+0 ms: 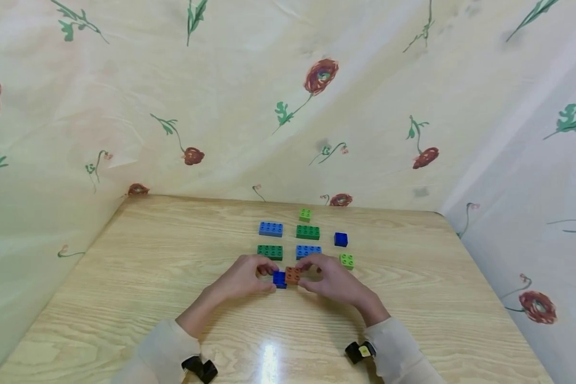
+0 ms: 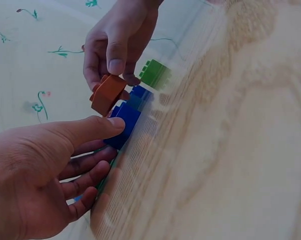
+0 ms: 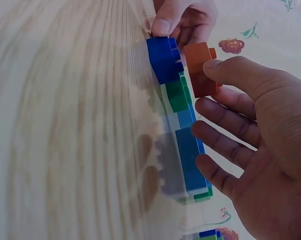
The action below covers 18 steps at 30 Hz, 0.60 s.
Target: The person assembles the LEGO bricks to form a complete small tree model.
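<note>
The right hand (image 1: 333,280) has its grip closed on a small orange brick (image 1: 293,275), thumb on one face and fingers behind, holding it tilted just above the surface (image 1: 139,277). The brick is square, stubby and studded on top. The left hand (image 1: 242,277) pinches a small dark blue brick (image 1: 279,279) of the same build, thumb (image 2: 98,127) pressed on its side; it sits on the wood, touching the orange one's lower edge. Both lie near the front middle of the surface. Behind the hands lie two dark green bricks (image 1: 270,252), two long blue bricks (image 1: 271,229), two lime bricks (image 1: 347,261) and a dark blue cube (image 1: 341,239), set apart in loose rows.
</note>
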### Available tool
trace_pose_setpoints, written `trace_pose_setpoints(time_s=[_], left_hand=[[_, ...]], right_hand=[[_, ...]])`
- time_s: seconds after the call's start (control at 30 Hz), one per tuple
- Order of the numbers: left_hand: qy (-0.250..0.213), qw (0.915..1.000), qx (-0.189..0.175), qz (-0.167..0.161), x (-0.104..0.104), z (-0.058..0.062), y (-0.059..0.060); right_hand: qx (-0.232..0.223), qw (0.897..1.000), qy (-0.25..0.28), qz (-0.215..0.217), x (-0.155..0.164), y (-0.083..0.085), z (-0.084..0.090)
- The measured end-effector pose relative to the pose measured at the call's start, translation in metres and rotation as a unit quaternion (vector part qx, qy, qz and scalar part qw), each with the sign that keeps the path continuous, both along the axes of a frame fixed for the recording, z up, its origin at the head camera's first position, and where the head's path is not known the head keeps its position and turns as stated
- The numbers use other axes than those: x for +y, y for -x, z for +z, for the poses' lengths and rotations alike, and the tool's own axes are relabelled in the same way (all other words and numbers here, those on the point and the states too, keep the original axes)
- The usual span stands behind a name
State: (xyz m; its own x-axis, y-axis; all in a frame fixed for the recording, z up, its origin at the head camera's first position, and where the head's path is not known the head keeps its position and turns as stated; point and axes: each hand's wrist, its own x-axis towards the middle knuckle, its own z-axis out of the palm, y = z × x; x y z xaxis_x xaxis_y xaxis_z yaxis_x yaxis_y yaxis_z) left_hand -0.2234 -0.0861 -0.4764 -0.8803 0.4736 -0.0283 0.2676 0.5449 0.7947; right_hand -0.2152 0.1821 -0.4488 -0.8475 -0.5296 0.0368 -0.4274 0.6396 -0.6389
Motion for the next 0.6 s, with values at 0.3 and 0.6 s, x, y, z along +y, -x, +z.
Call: trace_pose_setpoints(time_s=[0.3,0.6], left_hand=[[-0.003,0.9998,0.018,-0.008,0.003,-0.001,0.0],[-0.007,0.9996,0.026,-0.009,0.01,-0.001,0.0]], right_hand=[[-0.001,1.0,0.014,0.018,-0.009,0.002,-0.001],[0.006,0.999,0.023,0.028,-0.012,0.004,-0.006]])
